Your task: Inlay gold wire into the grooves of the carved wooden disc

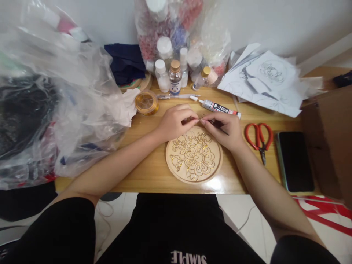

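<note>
Both my hands meet above the far rim of a round wooden plate (171,167), which carries a flower design outlined in gold wire (199,157). My left hand (177,121) is closed in a pinch, its fingertips nearly touching those of the other hand; what they pinch is too small to make out. In my right hand (224,128) lies a thin dark tool, like tweezers (224,131), its end sticking out past the palm, while thumb and forefinger pinch together. A glue tube marked B-7000 (220,107) lies just beyond my right hand.
A spool of gold wire (146,102) and a pen (172,96) lie behind my left hand. Red-handled pliers (259,137) and a phone (294,161) are at right, beside a cardboard box (327,146). Small bottles (175,79), paper sketches (266,79) and plastic bags (82,91) line the back and left.
</note>
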